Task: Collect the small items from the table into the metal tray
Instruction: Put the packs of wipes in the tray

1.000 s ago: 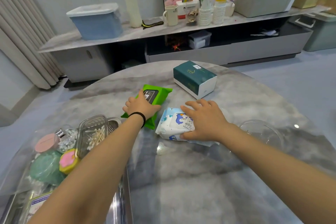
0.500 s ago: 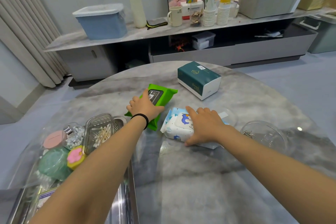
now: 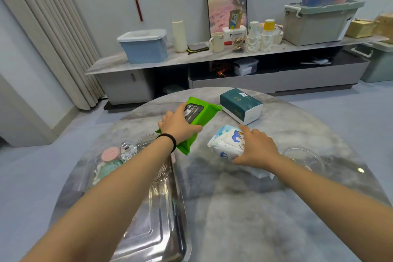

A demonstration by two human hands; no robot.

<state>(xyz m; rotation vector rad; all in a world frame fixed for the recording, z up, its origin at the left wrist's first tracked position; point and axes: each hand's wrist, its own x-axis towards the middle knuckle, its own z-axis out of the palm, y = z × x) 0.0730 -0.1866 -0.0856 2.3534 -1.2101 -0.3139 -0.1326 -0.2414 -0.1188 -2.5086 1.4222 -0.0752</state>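
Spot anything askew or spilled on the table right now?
Nothing spilled. The white wipes pack is tipped up on edge under the right hand, and the green wipes pack is lifted at an angle in the left hand.

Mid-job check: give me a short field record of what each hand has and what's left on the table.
left hand: grips green wipes pack, one end tilted up
right hand: grips white-and-blue wipes pack
metal tray: near left, partly under left arm
still on table: teal tissue box, clear glass bowl

Both wipe packs [image 3: 196,121] now gripped, tilted up.
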